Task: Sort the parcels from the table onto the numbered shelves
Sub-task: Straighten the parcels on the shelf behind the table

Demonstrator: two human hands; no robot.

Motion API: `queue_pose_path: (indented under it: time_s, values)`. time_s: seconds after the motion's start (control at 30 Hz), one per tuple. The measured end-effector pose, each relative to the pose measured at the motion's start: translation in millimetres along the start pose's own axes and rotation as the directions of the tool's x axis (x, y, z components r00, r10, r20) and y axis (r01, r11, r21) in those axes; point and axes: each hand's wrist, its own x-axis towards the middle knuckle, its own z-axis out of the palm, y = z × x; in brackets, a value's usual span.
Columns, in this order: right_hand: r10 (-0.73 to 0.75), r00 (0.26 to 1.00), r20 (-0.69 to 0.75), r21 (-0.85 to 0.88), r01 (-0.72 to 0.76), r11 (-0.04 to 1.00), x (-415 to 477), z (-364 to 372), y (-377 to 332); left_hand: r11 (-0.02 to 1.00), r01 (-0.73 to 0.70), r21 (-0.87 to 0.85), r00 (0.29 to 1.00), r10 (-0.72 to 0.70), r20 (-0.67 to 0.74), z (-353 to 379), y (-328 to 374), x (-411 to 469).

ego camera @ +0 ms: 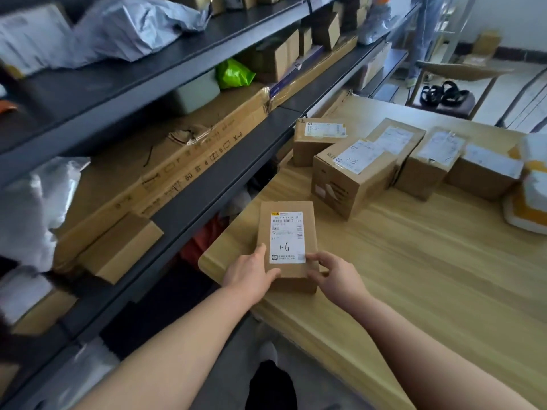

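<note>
Hands from both sides hold a small flat brown cardboard parcel [285,232] at the near left corner of the pale wooden desk [414,261]. Its white label carries a handwritten "1-6"; the printed lines above are too fine to read. The left hand [251,275] lays its thumb on the parcel's top beside the label's lower left corner, and its fingers are hidden under the near end. The right hand [334,276] pinches the near right corner with curled fingers, its thumb touching the label's edge. So each grip is closed on the parcel. Whether the parcel's underside rests on the wood or is raised off it cannot be told.

Farther back on the desk stands a cluster of brown cardboard boxes [414,161] with white labels. The nearest box [352,179] also reads "1-6", while the writing on the others is blurred. White and orange padded packets [529,196] are cut off by the right edge.

To the left, dark metal shelves [207,184] run away from the camera. A long flat cardboard carton [165,173] lies on the middle level, with a bright green bag [233,74] behind it. Grey plastic mailers [124,28] sit above, smeared by blur. No shelf numbers can be made out. The space beneath the lowest visible shelf is dark, with its contents unclear.
</note>
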Motion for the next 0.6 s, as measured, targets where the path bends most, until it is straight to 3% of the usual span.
queue_pose_path:
  time_s: [0.27,0.43,0.6]
  values:
    - [-0.069,0.988,0.141,-0.112,0.085,0.990,-16,-8,-3,0.990,0.085,-0.111,0.989,-0.071,0.126,-7,-4,-30]
    - [-0.076,0.993,0.087,-0.220,0.094,0.971,8,-14,-18,0.969,0.123,-0.215,0.984,-0.091,0.152,-21,3,-10]
    - [-0.008,0.990,0.144,-0.058,0.017,0.998,0,8,-20,0.949,0.129,-0.287,0.966,-0.055,0.251,-9,-1,4]
